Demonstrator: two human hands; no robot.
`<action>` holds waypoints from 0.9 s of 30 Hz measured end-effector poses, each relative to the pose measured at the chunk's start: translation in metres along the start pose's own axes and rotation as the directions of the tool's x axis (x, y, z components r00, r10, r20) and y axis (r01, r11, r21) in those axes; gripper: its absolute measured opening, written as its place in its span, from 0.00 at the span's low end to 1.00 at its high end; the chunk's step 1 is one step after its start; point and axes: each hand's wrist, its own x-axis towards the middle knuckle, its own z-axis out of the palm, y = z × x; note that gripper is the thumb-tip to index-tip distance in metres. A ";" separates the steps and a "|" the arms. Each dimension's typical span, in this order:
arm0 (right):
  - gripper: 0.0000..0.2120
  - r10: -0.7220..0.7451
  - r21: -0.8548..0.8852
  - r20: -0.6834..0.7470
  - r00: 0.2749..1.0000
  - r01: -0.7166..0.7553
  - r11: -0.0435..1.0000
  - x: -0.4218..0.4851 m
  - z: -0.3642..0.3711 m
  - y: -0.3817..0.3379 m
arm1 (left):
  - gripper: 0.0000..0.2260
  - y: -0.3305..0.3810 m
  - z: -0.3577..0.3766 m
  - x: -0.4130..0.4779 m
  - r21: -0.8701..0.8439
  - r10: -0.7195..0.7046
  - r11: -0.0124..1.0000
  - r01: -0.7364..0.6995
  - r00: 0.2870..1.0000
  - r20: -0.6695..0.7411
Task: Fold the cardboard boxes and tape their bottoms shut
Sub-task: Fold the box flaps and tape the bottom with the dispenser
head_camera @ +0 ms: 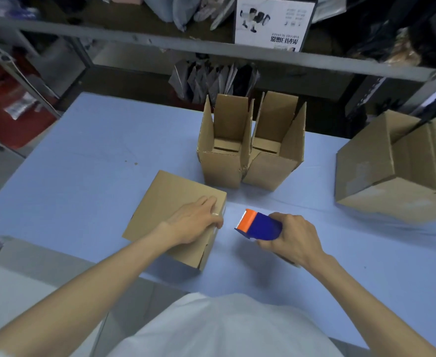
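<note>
Left hand (196,222): lay flat, fingers nearly straight, pressing the near box (170,199) at its right edge.
Right hand (293,235): curled round the tape dispenser (259,226), just right of that box, not touching it.
Near box: sat closed side up on the table (83,150).
Handling: probably light, stiff and prone to sliding; best pinned from above.
Beyond: two open-topped boxes (250,155) stood side by side.
</note>
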 end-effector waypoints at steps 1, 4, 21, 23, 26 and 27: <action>0.19 -0.005 0.019 -0.012 1.000 0.006 1.000 0.000 -0.001 0.001 | 0.13 0.000 0.003 0.002 -0.008 0.001 1.000 -0.001 1.000 -0.006; 0.21 -0.010 0.111 -0.056 0.998 0.016 0.994 -0.002 -0.006 0.004 | 0.14 0.001 0.010 0.006 -0.083 -0.036 0.996 0.032 0.998 -0.049; 0.30 -0.304 0.412 -0.236 0.923 0.378 0.829 -0.020 -0.042 -0.019 | 0.07 0.056 -0.023 -0.013 -0.995 -0.300 -0.049 0.081 0.949 0.092; 0.30 -0.291 0.456 -0.251 0.923 0.378 0.806 -0.021 -0.043 -0.022 | 0.05 0.057 -0.026 -0.014 -0.990 -0.283 -0.120 0.070 0.954 0.101; 0.31 -0.273 0.506 -0.252 0.928 0.367 0.781 -0.021 -0.042 -0.025 | 0.06 0.058 -0.029 -0.014 -0.965 -0.270 -0.240 0.101 0.948 0.167; 0.32 -0.276 0.512 -0.253 0.927 0.370 0.775 -0.021 -0.043 -0.026 | 0.07 0.057 -0.029 -0.014 -0.958 -0.270 -0.267 0.107 0.946 0.181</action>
